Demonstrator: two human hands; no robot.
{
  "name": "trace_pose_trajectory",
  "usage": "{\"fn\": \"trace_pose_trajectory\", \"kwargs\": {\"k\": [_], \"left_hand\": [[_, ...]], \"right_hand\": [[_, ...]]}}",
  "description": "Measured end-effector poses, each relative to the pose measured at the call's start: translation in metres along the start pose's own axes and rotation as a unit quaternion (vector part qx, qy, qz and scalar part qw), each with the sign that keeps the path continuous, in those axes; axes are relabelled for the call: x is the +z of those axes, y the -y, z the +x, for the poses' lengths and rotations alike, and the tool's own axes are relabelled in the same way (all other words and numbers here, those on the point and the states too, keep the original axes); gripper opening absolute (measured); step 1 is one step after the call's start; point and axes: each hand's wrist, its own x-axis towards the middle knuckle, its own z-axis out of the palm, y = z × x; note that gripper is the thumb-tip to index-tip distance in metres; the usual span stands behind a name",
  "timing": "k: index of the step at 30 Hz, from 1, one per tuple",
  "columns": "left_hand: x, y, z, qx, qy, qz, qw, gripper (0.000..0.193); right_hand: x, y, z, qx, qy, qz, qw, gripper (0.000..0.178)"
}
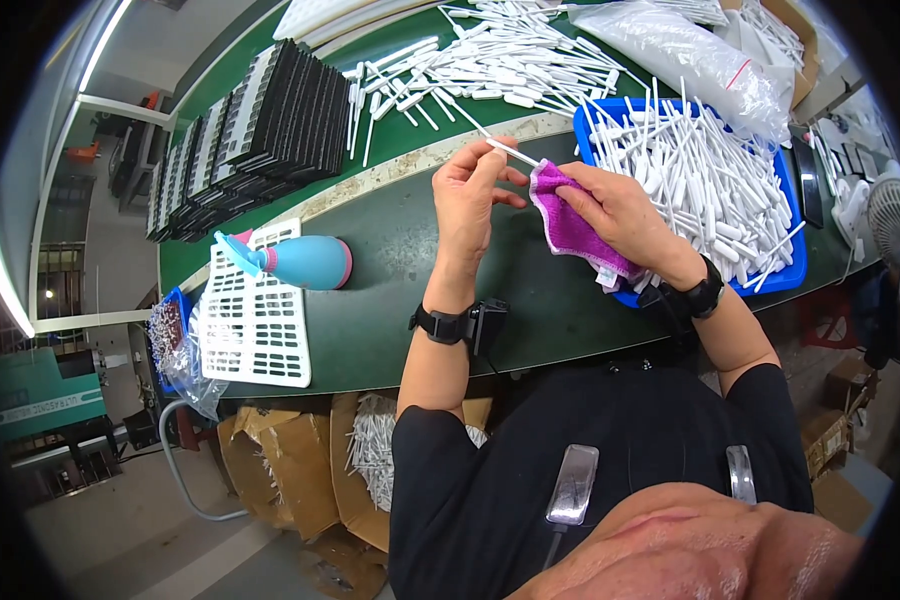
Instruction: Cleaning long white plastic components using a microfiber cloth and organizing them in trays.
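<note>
My left hand (473, 195) pinches one thin white plastic pipette (511, 152) by its near end, over the green table (390, 300). My right hand (620, 212) grips a folded purple cloth (568, 222) that wraps around the pipette's other end. Both hands meet just left of a blue tray (785, 275) heaped with many white pipettes (705, 175). Each wrist wears a black band.
A loose pile of pipettes (490, 60) and a clear plastic bag (690, 60) lie at the back. Stacked black trays (260, 130) stand at the far left, a blue-and-pink spray bottle (295, 262) lies on a white grid tray (255, 320). Cardboard boxes (300, 470) sit below the table edge.
</note>
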Motion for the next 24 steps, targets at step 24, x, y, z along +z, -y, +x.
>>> {"fn": "trace_pose_trajectory", "kwargs": {"k": [24], "left_hand": [[-0.001,0.008,0.002,0.036,0.009,-0.079,0.996,0.017]], "right_hand": [[-0.002,-0.003,-0.001,0.056,0.039,0.009,0.998,0.024]]}}
